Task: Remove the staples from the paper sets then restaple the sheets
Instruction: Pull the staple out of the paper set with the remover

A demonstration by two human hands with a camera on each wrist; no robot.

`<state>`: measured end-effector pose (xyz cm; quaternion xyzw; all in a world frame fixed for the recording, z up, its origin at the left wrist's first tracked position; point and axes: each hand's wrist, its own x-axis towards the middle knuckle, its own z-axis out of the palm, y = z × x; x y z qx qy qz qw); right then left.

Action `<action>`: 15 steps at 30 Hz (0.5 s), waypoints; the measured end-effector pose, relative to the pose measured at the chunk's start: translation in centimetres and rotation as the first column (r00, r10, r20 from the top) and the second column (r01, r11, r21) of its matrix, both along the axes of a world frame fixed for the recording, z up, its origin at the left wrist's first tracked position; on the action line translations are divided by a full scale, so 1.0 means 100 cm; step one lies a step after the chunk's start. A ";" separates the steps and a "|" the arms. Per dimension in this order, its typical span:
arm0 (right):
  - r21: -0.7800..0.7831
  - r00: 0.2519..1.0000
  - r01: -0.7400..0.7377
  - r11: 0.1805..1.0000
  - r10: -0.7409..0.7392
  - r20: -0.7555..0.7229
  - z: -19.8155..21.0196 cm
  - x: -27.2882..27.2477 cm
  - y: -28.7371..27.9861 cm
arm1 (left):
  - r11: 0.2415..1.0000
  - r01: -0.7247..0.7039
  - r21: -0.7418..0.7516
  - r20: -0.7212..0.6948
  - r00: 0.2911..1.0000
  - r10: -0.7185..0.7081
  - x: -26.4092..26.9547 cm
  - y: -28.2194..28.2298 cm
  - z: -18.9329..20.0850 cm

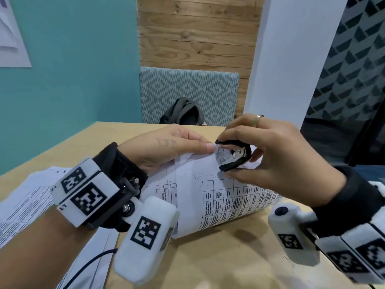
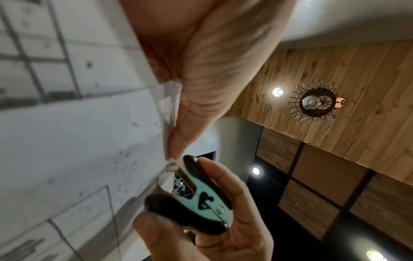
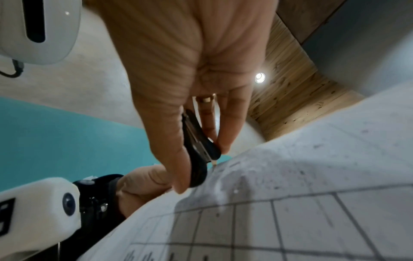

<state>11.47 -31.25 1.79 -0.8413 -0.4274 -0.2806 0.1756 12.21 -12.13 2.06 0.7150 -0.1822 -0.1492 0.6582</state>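
Note:
A printed paper set point(image 1: 218, 197) with tables is lifted off the wooden table, bowed upward. My left hand point(image 1: 166, 147) pinches its top corner between thumb and fingers. My right hand point(image 1: 277, 155) grips a black and metal staple remover point(image 1: 233, 156) between thumb and fingers, its claws at that same paper corner. In the left wrist view the staple remover point(image 2: 196, 197) bites the corner of the paper set point(image 2: 78, 141) just below my left thumb. In the right wrist view the staple remover point(image 3: 198, 151) touches the paper set point(image 3: 290, 176) edge. The staple itself is too small to tell.
More printed sheets point(image 1: 27, 201) lie on the table point(image 1: 229, 257) at the left under my left forearm. A black cable point(image 1: 87, 265) runs near the front edge. A dark backpack point(image 1: 183, 112) sits on a patterned seat behind the table.

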 end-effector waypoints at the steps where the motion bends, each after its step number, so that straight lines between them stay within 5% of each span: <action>1: -0.001 1.000 -0.004 1.000 0.004 -0.009 0.000 0.000 0.000 | 1.000 -0.009 -0.003 -0.001 1.000 0.009 0.000 0.000 0.000; 15: 0.051 0.999 -0.051 0.997 0.052 -0.016 -0.002 0.004 -0.002 | 1.000 -0.001 -0.002 -0.030 1.000 0.001 0.000 0.001 0.000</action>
